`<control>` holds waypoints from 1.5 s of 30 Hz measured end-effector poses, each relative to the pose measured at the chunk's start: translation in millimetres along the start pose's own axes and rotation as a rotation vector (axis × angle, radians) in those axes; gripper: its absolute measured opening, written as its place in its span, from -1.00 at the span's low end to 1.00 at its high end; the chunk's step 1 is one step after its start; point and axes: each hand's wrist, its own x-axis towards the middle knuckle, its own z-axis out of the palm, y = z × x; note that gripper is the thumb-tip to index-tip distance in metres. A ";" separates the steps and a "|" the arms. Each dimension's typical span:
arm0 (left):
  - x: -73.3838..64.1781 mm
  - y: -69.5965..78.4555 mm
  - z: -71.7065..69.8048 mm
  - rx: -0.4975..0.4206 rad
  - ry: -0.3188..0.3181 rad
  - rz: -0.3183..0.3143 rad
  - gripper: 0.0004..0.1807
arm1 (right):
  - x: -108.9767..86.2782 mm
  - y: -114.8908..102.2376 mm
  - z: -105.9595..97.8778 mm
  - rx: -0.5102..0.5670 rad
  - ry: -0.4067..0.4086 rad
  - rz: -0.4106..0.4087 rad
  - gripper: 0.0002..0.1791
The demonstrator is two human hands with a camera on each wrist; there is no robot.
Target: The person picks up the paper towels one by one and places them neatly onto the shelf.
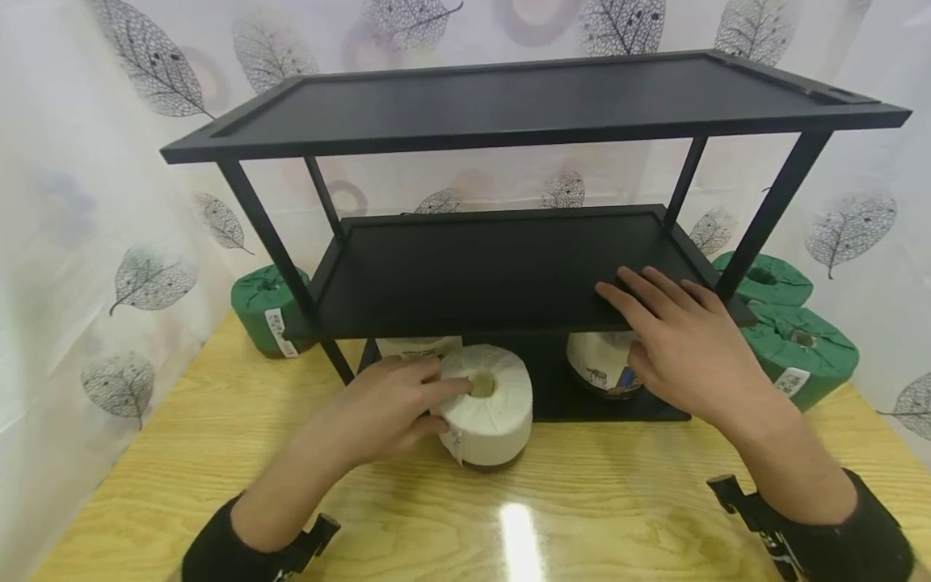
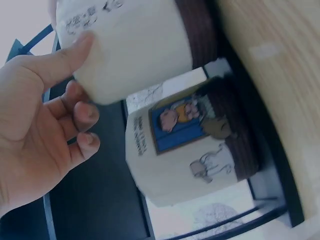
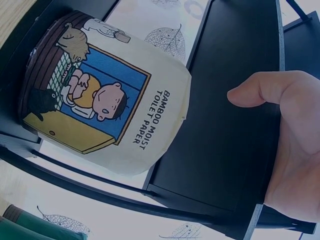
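My left hand [image 1: 393, 400] holds a white-wrapped toilet paper roll [image 1: 498, 420], a finger at the core hole and the thumb against its side. This roll sits at the front edge of the black rack's bottom level, with its dark base low over the wooden table. My right hand [image 1: 691, 347] rests with fingers spread on the front right of the middle shelf [image 1: 473, 267]. Under that shelf stands another toilet paper roll [image 3: 105, 90], printed with a cartoon and "Bamboo Moist Toilet Paper". A third white roll [image 1: 418, 346] is partly hidden behind the held one.
The rack's top shelf [image 1: 509, 97] spans above both hands on thin black posts [image 1: 774, 210]. A green-wrapped roll [image 1: 269, 311] stands left of the rack, and more green rolls [image 1: 807, 352] are at its right. A leaf-printed curtain [image 1: 153, 279] hangs behind the wooden table [image 1: 604, 501].
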 end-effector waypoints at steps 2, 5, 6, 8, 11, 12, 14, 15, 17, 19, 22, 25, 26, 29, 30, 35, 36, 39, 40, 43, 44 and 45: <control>4.1 1.3 4.2 0.020 0.032 -0.003 -0.45 | -0.3 0.6 -0.1 -0.001 0.004 0.000 -0.31; 11.0 3.7 9.4 0.022 0.049 -0.032 -0.49 | -1.2 1.2 -0.3 -0.004 0.008 -0.005 -0.32; 13.4 4.2 10.7 0.020 0.048 -0.049 -0.50 | -1.5 1.4 -0.4 -0.005 0.011 -0.005 -0.32; 17.1 4.9 12.3 0.003 0.031 -0.094 -0.53 | -1.9 1.7 -0.6 -0.004 0.018 -0.008 -0.32; 19.9 4.6 14.9 -0.026 0.016 -0.162 -0.56 | -1.6 1.4 -0.4 0.001 0.019 -0.009 -0.32; 20.4 4.5 15.9 -0.030 0.015 -0.178 -0.56 | -1.3 1.2 -0.3 0.002 0.019 -0.009 -0.32; 21.5 4.0 18.8 -0.036 0.021 -0.202 -0.55 | -0.6 0.8 -0.1 0.004 0.016 -0.007 -0.32; 22.3 3.6 20.7 -0.032 0.029 -0.207 -0.54 | -0.2 0.6 -0.1 0.004 0.014 -0.005 -0.32; 24.5 2.8 25.8 -0.018 0.052 -0.213 -0.54 | 0.6 0.2 0.1 0.002 0.009 -0.004 -0.32; 27.8 2.2 30.8 -0.009 0.086 -0.214 -0.53 | 0.7 -0.1 0.0 0.001 0.006 -0.003 -0.32; 34.2 2.4 36.8 0.022 0.140 -0.212 -0.53 | 0.5 0.1 0.5 -0.003 0.004 -0.003 -0.31; 40.6 3.3 40.8 0.066 0.174 -0.217 -0.52 | -0.2 0.0 0.4 -0.007 0.005 -0.004 -0.30; 42.7 3.8 41.7 0.083 0.177 -0.222 -0.53 | -0.1 0.0 0.5 -0.007 0.005 -0.004 -0.30; 48.8 6.1 43.2 0.127 0.182 -0.231 -0.58 | 0.1 -0.9 0.0 -0.005 0.000 -0.002 -0.31; 50.9 7.2 43.4 0.142 0.181 -0.232 -0.60 | 0.5 -1.2 0.1 -0.004 -0.001 -0.002 -0.31; 63.5 13.6 43.3 0.240 0.183 -0.224 -0.55 | 1.4 -1.3 0.2 -0.006 0.008 -0.006 -0.32; 66.0 14.6 43.4 0.260 0.191 -0.226 -0.52 | 1.4 -1.1 0.5 -0.008 0.012 -0.006 -0.31; 73.1 15.5 46.3 0.303 0.226 -0.227 -0.45 | 1.3 -1.1 -0.2 -0.013 0.016 -0.007 -0.32; 75.2 14.9 48.7 0.321 0.243 -0.226 -0.45 | 1.1 -1.1 -0.4 -0.014 0.013 -0.004 -0.32; 80.7 13.0 54.4 0.336 0.270 -0.229 -0.48 | 0.7 -1.5 -1.1 -0.014 0.003 0.000 -0.32; 82.7 12.9 55.0 0.327 0.264 -0.236 -0.50 | 0.5 -1.4 -0.9 -0.015 0.002 0.002 -0.32; 84.7 13.3 55.2 0.312 0.249 -0.247 -0.52 | 0.2 -1.2 -0.8 -0.014 0.000 0.003 -0.32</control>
